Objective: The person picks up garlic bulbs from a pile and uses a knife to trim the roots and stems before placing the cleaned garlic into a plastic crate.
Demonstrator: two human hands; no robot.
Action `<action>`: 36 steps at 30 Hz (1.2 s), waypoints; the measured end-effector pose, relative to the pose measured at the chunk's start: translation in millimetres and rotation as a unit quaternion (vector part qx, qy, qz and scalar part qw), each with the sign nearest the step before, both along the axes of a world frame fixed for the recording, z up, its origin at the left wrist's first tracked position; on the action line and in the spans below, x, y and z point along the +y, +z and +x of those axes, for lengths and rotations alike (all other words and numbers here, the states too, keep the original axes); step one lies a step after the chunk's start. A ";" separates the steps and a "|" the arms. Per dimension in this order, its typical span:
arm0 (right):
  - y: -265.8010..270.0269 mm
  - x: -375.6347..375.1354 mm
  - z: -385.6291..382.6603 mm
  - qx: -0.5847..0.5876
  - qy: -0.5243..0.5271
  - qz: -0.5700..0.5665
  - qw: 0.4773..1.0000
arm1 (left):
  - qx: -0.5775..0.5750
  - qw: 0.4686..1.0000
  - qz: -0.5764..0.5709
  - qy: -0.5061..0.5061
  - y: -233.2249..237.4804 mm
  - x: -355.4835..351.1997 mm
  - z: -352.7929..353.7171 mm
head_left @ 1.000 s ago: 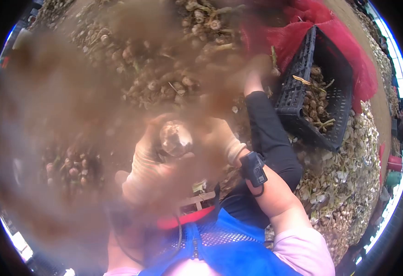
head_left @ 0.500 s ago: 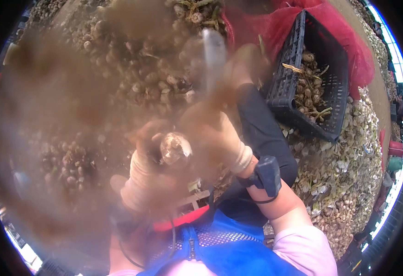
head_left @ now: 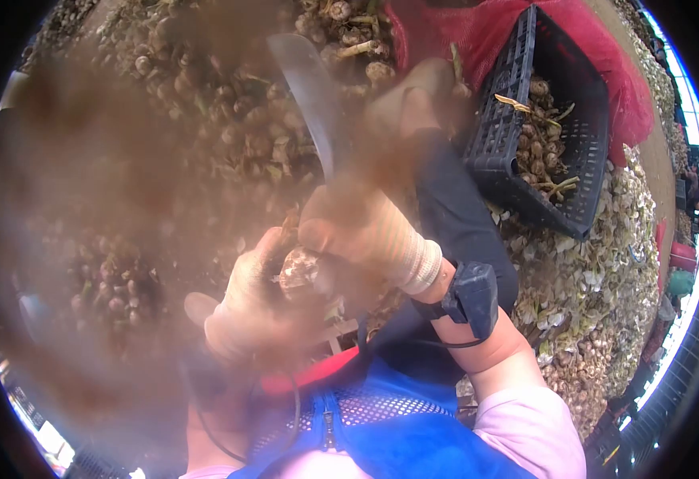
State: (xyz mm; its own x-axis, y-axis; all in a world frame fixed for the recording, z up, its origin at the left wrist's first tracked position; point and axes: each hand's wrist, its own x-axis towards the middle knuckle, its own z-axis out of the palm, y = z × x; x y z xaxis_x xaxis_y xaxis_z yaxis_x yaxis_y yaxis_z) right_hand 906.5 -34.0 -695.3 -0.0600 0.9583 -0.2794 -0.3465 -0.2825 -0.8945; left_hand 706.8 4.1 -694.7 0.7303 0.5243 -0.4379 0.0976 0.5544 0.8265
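Note:
My left hand (head_left: pixel 242 307), in a pale work glove, is closed around a garlic bulb (head_left: pixel 297 270) in front of my body. Just to its right, my gloved right hand (head_left: pixel 381 239) grips a knife with a long, curved blade (head_left: pixel 305 92). The blade points up and to the left, over the garlic on the ground. The knife's handle is hidden in my fist. My two hands are close together at the bulb; brown smears on the lens blur the fingers, so exact contact cannot be made out.
A black plastic crate (head_left: pixel 503 104) lies tipped at the upper right, garlic bulbs (head_left: pixel 540 152) inside. Red mesh (head_left: pixel 437 36) lies behind it. Loose garlic (head_left: pixel 262 132) covers the ground ahead; pale peelings (head_left: pixel 557 303) lie at right. My bent leg (head_left: pixel 465 203) is beside my right hand.
The knife blade has swung from nearly upright to leaning left. My right hand has shifted slightly left, closer to my left hand, and the bulb sits slightly lower.

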 end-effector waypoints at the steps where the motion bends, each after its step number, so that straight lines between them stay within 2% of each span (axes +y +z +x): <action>1: -0.4 -0.4 -0.6 0.006 0.000 -0.002 1.000 | -0.002 1.000 -0.015 0.002 -0.5 -0.4 -1.2; 2: -1.0 -0.6 -1.1 0.012 0.001 -0.004 1.000 | -0.003 1.000 -0.024 0.003 -0.7 -0.5 -2.6; 4: -10.2 0.6 0.2 -0.030 0.024 0.110 0.993 | -0.008 0.999 -0.050 0.013 -0.5 -0.2 -5.3; 6: -8.5 1.2 0.0 -0.026 0.041 0.125 0.991 | -0.012 0.996 -0.080 0.026 0.2 -1.9 -8.7; 7: 2.2 1.8 -0.9 -0.001 0.046 0.084 0.995 | -0.017 0.995 -0.095 0.034 1.0 -2.1 -9.4; 9: -2.4 2.1 -1.5 -0.131 0.038 0.155 0.978 | -0.013 0.993 -0.116 0.027 4.1 3.8 -7.4; 10: -21.8 2.2 -1.4 -0.282 0.023 0.263 0.922 | -0.004 0.992 -0.124 -0.008 6.6 12.4 -4.1; 13: -39.2 -0.6 -13.6 -0.148 -0.028 0.136 0.979 | -0.080 0.977 -0.157 0.118 -45.4 5.7 -28.8; 14: -42.7 -0.8 -15.2 -0.090 -0.054 0.093 0.990 | -0.088 0.972 -0.138 0.171 -58.6 13.4 -42.8; 15: -44.4 -1.1 -15.7 -0.032 -0.079 0.049 0.995 | -0.021 0.974 -0.069 0.213 -61.3 31.5 -62.2; 17: -33.3 -0.7 -12.9 0.020 -0.085 -0.031 0.996 | -0.004 0.932 0.086 0.352 -57.8 60.6 -97.0; 19: -25.9 0.6 -9.5 0.050 -0.092 -0.092 0.990 | -0.107 0.875 0.084 0.465 -44.9 88.9 -138.1; 20: -25.5 -0.5 -8.8 0.059 -0.093 -0.086 0.990 | -0.158 0.838 0.081 0.516 -37.9 102.5 -158.7; 22: -22.0 3.0 -9.7 0.065 -0.073 -0.105 0.990 | -0.006 0.803 0.163 0.573 -56.7 124.8 -198.9; 23: -21.8 6.9 -12.0 0.067 -0.063 -0.113 0.989 | 0.197 0.773 0.239 0.554 -99.0 132.6 -218.9; 24: -24.8 9.6 -15.9 0.060 -0.062 -0.132 0.987 | 0.207 0.823 0.210 0.485 -130.4 138.4 -222.8; 25: -26.2 12.4 -19.3 0.050 -0.051 -0.143 0.987 | 0.219 0.867 0.186 0.408 -129.9 142.5 -195.1; 26: -27.2 15.4 -22.1 0.038 -0.042 -0.153 0.987 | 0.306 0.889 0.152 0.305 -130.9 139.0 -165.2; 27: -28.2 17.9 -24.7 0.026 -0.034 -0.163 0.986 | 0.380 0.898 0.129 0.182 -101.1 133.8 -104.9; 28: -32.5 19.3 -29.9 -0.010 -0.041 -0.154 0.987 | 0.462 0.848 0.243 0.094 -145.8 133.1 -93.6; 29: -38.3 20.5 -33.6 -0.034 -0.043 -0.145 0.988 | 0.529 0.772 0.351 0.005 -188.7 130.9 -83.9; 31: -50.5 20.5 -38.6 -0.079 -0.046 -0.124 0.988 | 0.578 0.778 0.239 -0.059 -189.1 129.6 -41.0; 32: -54.9 20.4 -38.7 -0.088 -0.047 -0.106 0.989 | 0.535 0.819 0.205 -0.029 -160.9 127.2 -27.9; 35: -68.8 20.8 -34.9 -0.299 0.003 -0.049 0.953 | 0.386 0.892 0.183 0.149 -235.5 113.7 -59.3; 36: -72.7 20.8 -34.0 -0.359 0.024 -0.045 0.932 | 0.185 0.956 0.091 0.208 -231.7 109.3 -68.7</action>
State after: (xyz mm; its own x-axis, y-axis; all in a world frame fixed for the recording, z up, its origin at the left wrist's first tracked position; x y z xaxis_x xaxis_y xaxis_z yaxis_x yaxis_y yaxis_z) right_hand 872.5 -13.2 -768.0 0.1314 0.9303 -0.3425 0.3464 -0.3668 -0.8634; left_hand 638.1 113.5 -926.4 0.2542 0.8284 -0.4992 0.2039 0.4586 0.8649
